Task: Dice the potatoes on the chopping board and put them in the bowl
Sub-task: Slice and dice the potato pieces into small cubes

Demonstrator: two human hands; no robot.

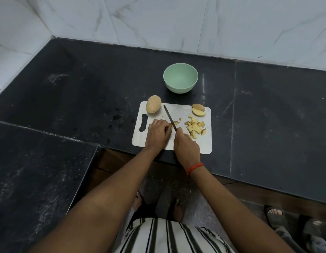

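While my right hand point(187, 148) grips the knife point(170, 117), blade slanting away to the far left, I see my left hand point(158, 133) pinching the potato piece point(175, 123) against its left side on the chopping board point(206, 143).

A whole unpeeled potato point(153, 104) is laid on the white chopping board's point(207, 143) far left corner; two slices point(198, 109) and diced pieces point(195, 127) are scattered at its right. A pale green bowl point(179, 88) is set upright just beyond.
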